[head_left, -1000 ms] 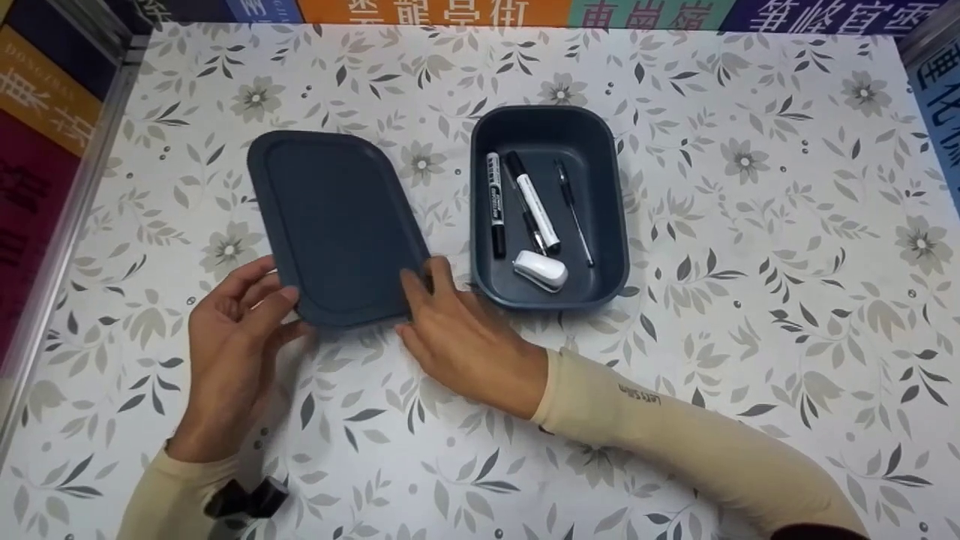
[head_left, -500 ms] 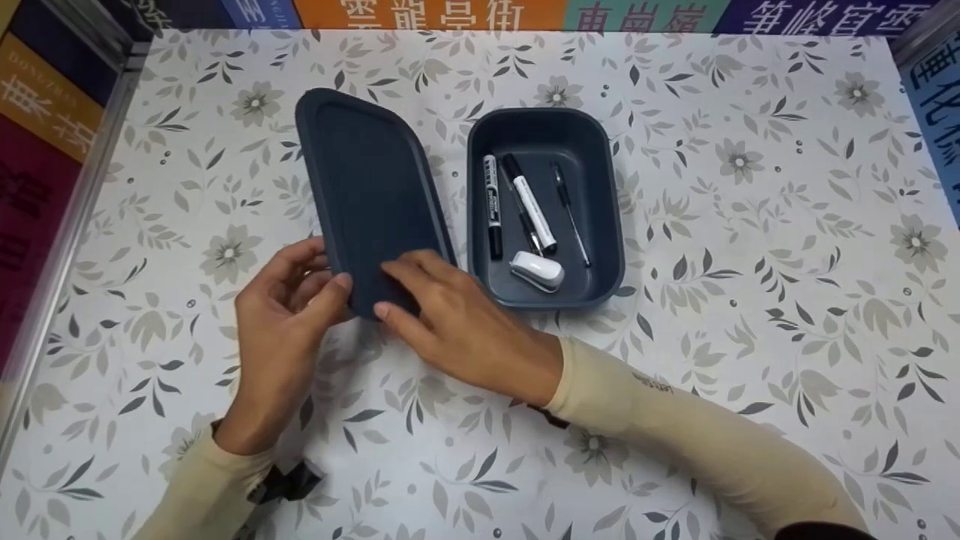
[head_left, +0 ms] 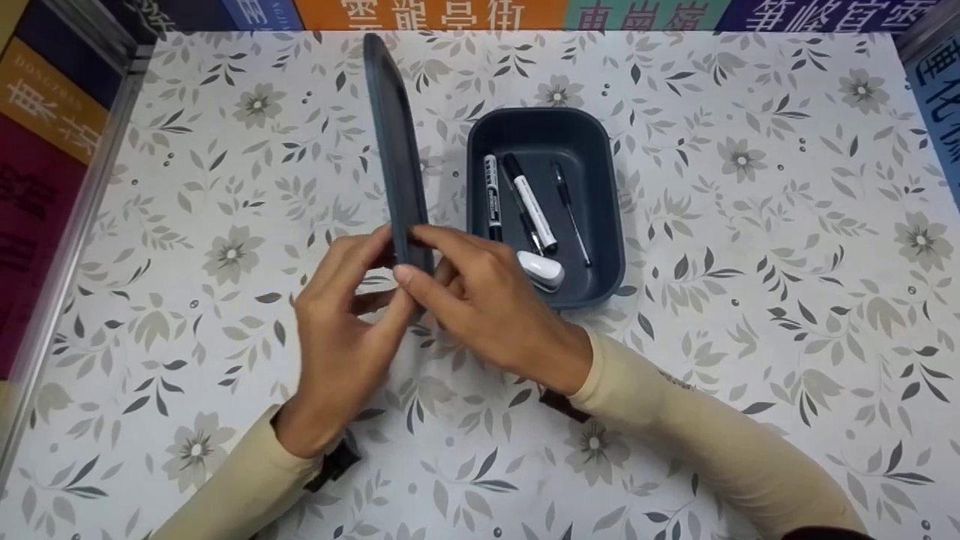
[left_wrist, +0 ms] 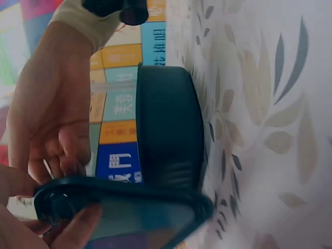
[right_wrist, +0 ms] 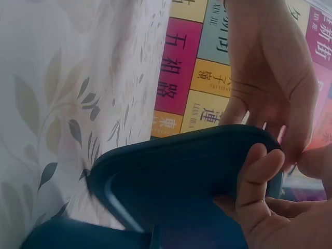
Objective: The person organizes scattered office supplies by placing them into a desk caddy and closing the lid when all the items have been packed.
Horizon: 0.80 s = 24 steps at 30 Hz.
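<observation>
A dark blue lid (head_left: 400, 150) stands nearly on edge left of the open box, its raised rim showing. My left hand (head_left: 345, 322) pinches its near end from the left side, thumb at the lower corner. On the other side my right hand (head_left: 502, 300) grips the same end, fingertips on the lid's face and thumb at its edge. The right wrist view shows the lid (right_wrist: 181, 176) broadside with several fingers curled over it. Beside the right hand sits the matching dark blue box (head_left: 544, 129), its near left corner hidden behind that hand.
Inside the box lie a white marker with black ends (head_left: 535, 206), a printed marker (head_left: 491, 191), a thin black-and-clear pen (head_left: 574, 214), another pen partly covered, and a small white rounded object (head_left: 543, 268). Panels with large lettering (head_left: 442, 13) border the flower-patterned tabletop (head_left: 750, 247).
Both hands have turned the lid from facing upward to nearly upright and brought it right, closer to the box. The left hand has moved right with it. The box has stayed put.
</observation>
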### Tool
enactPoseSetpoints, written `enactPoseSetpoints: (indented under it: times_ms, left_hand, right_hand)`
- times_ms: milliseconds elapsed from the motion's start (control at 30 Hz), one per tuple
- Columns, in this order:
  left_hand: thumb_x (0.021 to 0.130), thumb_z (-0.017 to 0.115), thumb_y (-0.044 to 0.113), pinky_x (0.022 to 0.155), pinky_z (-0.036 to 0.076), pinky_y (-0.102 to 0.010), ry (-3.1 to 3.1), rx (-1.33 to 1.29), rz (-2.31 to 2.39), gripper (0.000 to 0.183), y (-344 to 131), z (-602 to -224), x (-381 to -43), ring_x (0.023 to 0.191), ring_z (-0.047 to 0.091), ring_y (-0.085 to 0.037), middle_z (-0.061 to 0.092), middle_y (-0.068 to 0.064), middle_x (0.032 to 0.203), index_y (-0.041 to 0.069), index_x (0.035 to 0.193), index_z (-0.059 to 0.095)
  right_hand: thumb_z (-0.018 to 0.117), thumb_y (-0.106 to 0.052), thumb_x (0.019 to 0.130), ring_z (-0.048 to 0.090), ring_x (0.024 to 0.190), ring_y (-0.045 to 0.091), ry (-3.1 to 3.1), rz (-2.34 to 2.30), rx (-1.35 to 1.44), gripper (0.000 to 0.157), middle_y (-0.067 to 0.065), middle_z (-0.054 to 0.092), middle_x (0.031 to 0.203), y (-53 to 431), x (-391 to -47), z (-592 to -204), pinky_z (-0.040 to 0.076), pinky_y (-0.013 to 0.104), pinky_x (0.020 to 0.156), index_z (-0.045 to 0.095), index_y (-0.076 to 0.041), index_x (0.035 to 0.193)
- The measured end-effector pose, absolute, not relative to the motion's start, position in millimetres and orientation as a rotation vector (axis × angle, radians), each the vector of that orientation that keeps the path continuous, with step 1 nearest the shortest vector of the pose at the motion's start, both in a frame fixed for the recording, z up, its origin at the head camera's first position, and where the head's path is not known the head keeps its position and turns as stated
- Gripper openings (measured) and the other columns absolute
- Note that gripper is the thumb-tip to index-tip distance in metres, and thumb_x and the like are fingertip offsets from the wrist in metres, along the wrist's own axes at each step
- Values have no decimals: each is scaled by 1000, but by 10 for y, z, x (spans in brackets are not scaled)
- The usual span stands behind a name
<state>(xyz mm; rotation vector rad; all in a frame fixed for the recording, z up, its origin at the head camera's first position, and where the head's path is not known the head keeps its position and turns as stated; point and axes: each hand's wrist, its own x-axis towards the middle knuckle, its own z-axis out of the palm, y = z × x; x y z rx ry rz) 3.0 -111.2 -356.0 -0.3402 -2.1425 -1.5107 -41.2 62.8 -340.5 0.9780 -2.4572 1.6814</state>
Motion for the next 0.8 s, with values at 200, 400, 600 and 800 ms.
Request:
enactPoseSetpoints:
  times_ms: [200, 400, 600, 800]
  left_hand:
    - [101, 76, 2, 93, 64, -30, -2237, -520, -1282, 46, -911, -3583, -50, 115, 71, -25, 66, -18, 131, -3, 147, 68]
    - [106, 73, 13, 108, 56, -38, -2317, -709, -1152, 48, -758, -3599, -105, 129, 62, -30, 61, -21, 143, -2, 151, 64]
    - [110, 67, 14, 118, 50, -39, -2371, -806, -1103, 39, -682, -3622, -159, 139, 57, -29, 61, -18, 148, -2, 146, 68]
    - [111, 65, 14, 122, 46, -36, -2433, -817, -1059, 36, -670, -3676, -207, 143, 54, -28, 60, -17, 151, -1, 143, 70]
  right_hand:
    - [69, -14, 109, 73, 73, 17, -2384, 1833, 823, 27, 6, 78, 94, 819, -467, -3412, 61, 30, 61, 72, 3, 130]
    - [63, -6, 109, 79, 96, 23, -2283, 2028, 657, 23, 12, 80, 109, 1086, -512, -3438, 67, 33, 76, 72, 6, 126]
    - [57, -2, 110, 79, 99, 29, -2205, 2169, 552, 27, 19, 78, 115, 1350, -533, -3433, 68, 34, 81, 70, 9, 131]
    - [55, 0, 111, 79, 102, 32, -2141, 2157, 480, 28, 23, 78, 114, 1610, -533, -3446, 67, 36, 87, 71, 9, 132]
